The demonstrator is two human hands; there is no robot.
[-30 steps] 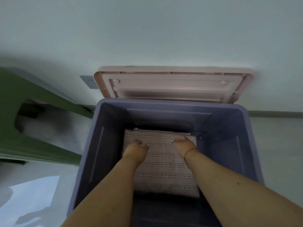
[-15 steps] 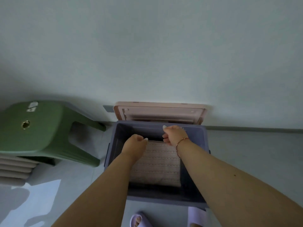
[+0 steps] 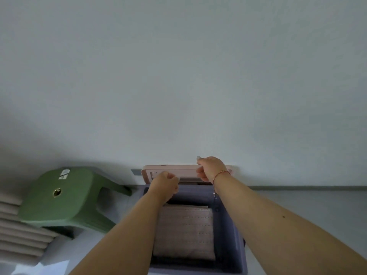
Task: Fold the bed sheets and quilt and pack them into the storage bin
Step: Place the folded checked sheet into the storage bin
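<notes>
Head view, looking down: both forearms reach forward over an open purple storage bin [image 3: 228, 245] that stands on the floor against the wall. Inside it, low down, lies a folded bedding pad [image 3: 184, 233], pale pink with stitched rows, flat and squared off and filling most of the bottom. It looks soft and light, the sort of thing that gives under a palm and will not slide about; if it needs shifting, the folded edges are the place to take it, so the layers stay together.

Past the bedding, the left hand [image 3: 164, 186] hangs over the bin's far rim with its fingers loosely curled, and I cannot tell whether it touches anything. The right hand [image 3: 211, 168], with a thin bracelet at the wrist, is higher and further on, thumb and fingers curled about the top edge of the pink lid [image 3: 184, 168], which stands upright against the wall behind the bin. The lid looks like stiff, light plastic, best held along that top edge with both hands, since a one-sided pull may twist it.

To the left, a green stool [image 3: 59, 197] stands near the bin, beside folded beige cloth [image 3: 17, 235].
</notes>
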